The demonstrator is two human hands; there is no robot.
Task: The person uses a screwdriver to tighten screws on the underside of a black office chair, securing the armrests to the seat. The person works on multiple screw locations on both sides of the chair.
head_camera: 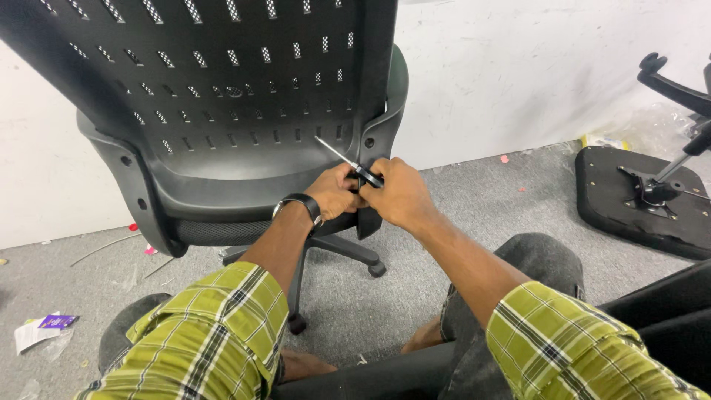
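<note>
Screwdriver (348, 159) in right hand (400, 194) points up-left.

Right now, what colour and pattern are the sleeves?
Yellow-green plaid with dark and white lines; the sleeves show best in the head view, low in the frame.

Grey carpeted floor (474, 215), meeting a white wall behind. Black mesh-back office chair (222, 111) stands on it on a wheeled star base, castors (377, 270) touching the carpet. Right of the chair, well apart: a flat black seat pad (615, 196) lying upside down with its metal mount facing up. Left of the chair: thin grey metal rod (104, 248) on the carpet, small red scrap (150, 250) near it. Further left and nearer the camera: white paper slip with purple patch (41, 330). Small pink bits (504, 158) right of the chair by the wall. Crumpled clear plastic wrap (652, 122) beyond the seat pad.
</note>
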